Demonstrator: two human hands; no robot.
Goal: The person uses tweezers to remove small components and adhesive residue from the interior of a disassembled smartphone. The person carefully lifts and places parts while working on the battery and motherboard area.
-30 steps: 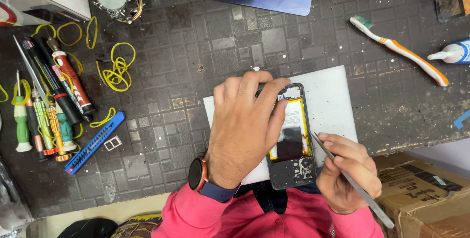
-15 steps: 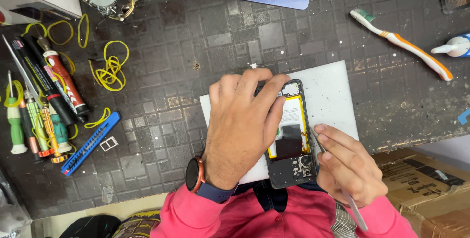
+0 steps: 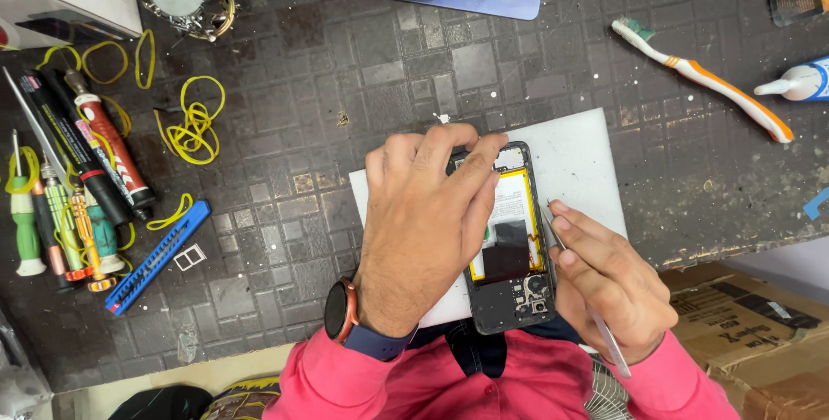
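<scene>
The left hand lay flat, fingers pressing the opened phone onto the white mat. At its three o'clock, right hand fingers gripped metal tweezers. Judged risk: a slipped tip could puncture the yellow battery.

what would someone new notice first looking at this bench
Dead centre, an opened phone with its yellow battery exposed lies on a white mat; the left hand presses down on it while the right hand holds thin metal tweezers at its right edge. At far left sits a cluster of screwdrivers among yellow rubber bands, and an orange-and-white toothbrush lies upper right.
</scene>
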